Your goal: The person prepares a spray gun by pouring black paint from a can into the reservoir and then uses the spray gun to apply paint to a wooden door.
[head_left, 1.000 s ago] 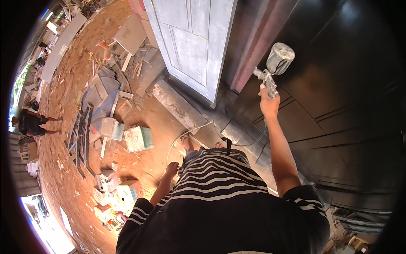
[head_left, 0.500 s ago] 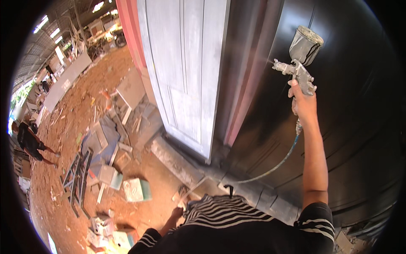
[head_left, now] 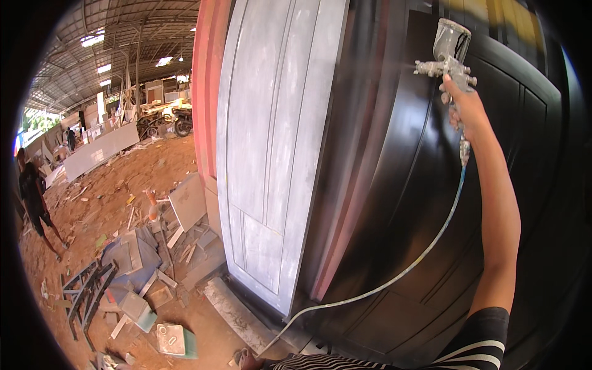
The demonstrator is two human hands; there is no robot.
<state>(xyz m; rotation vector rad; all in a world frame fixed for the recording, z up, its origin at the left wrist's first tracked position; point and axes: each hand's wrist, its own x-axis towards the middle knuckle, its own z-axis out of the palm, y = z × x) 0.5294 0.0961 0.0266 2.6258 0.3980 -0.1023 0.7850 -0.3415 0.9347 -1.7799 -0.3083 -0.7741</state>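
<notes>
My right hand [head_left: 467,110] is wrapped round the grip of a paint-spattered spray gun [head_left: 453,66], raised at the upper right. A metal paint cup [head_left: 452,42] sits on top of the gun, and its nozzle points left with a faint mist before it. From the handle a thin air hose [head_left: 425,250] curves down to the lower middle. Close to the gun is a glossy black panelled door [head_left: 407,148]. Left of it stands a pale grey door leaf [head_left: 265,142], with a reddish, partly darkened frame strip [head_left: 351,185] between them. My left hand is out of sight.
A concrete slab [head_left: 237,317] lies along the base of the doors. Board scraps, a white canister [head_left: 171,339] and a dark metal frame [head_left: 89,293] litter the dirt floor on the left. A person [head_left: 34,194] stands at the far left. Red corrugated sheeting [head_left: 206,80] rises beside the grey door.
The view has tilted upward, showing more roof and the black door's top. My right hand has raised the spray gun along the black door. My left hand has left the picture.
</notes>
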